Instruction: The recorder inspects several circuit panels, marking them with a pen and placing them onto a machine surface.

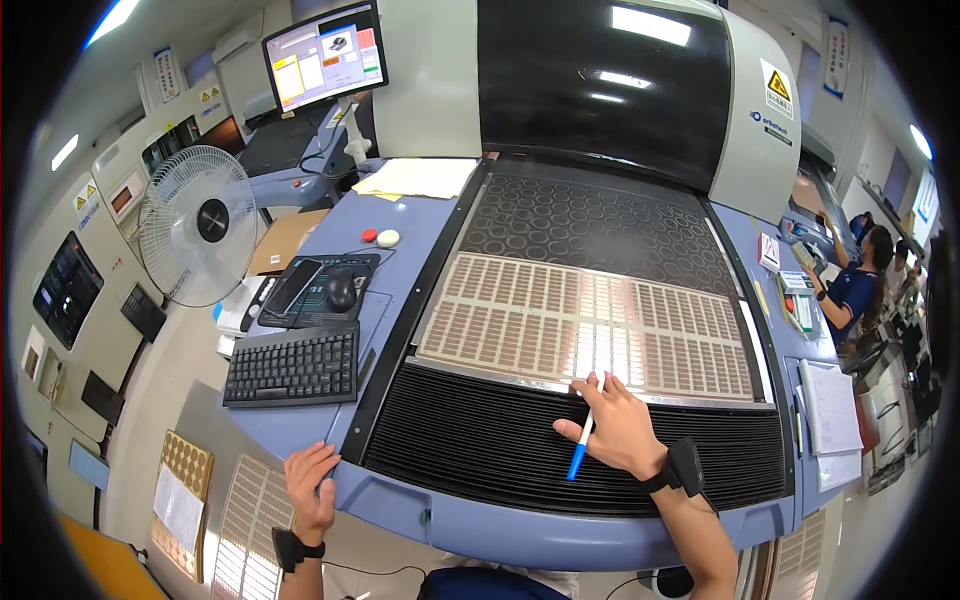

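My right hand [617, 430] holds a marker pen [579, 452] with a white barrel and a blue end, pinned between thumb and fingers. Its fingertips rest at the front edge of a flat circuit-board panel [500, 310], which carries a grid of small copper-coloured rectangles. The panel lies on a dark bed [590, 215] patterned with rings, in front of a large machine. Below the right palm are black ribbed bellows [480, 440]. My left hand [311, 484] holds nothing; its fingers lie on the blue front edge of the machine table, thumb apart.
On the left stand a keyboard [291, 366], a mouse [342, 289], a phone [294, 287], two round buttons and a fan [197, 226]. A monitor [326, 58] is behind them. Papers [829, 408] lie at right. More panels [250, 530] lean below left. Another person [861, 281] sits far right.
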The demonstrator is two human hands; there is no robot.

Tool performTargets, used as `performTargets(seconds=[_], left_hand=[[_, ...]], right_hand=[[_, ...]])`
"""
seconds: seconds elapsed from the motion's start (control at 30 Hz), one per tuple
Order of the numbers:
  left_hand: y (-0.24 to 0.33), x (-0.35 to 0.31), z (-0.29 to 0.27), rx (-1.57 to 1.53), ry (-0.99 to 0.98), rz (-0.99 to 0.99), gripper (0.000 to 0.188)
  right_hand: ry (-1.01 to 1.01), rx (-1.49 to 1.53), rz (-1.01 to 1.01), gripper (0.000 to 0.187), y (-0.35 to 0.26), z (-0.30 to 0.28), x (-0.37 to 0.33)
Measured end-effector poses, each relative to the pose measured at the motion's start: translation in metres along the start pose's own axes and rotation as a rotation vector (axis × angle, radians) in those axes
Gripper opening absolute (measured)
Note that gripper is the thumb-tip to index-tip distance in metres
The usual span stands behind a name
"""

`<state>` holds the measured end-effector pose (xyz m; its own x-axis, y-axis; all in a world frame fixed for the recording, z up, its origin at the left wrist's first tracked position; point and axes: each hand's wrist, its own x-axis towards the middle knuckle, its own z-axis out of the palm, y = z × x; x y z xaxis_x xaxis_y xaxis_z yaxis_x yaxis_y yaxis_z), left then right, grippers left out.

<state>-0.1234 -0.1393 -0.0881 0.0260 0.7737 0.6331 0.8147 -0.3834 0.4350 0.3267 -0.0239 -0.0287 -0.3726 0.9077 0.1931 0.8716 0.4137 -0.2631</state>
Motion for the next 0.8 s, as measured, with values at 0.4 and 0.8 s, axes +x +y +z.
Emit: performTargets(seconds=[0.4,0.8], left_hand=[[-0.056,0.056,-0.03,0.56,-0.003,-0.205,0.03],[0.105,0.168,0.059,-0.065,-0.188,0.424,0.029]], right_hand=[[0.008,0.106,0.048,0.07,0.008,0.012,-0.011],[0.328,0.263,-0.114,0.043,-0.024,-0.015,0.002]])
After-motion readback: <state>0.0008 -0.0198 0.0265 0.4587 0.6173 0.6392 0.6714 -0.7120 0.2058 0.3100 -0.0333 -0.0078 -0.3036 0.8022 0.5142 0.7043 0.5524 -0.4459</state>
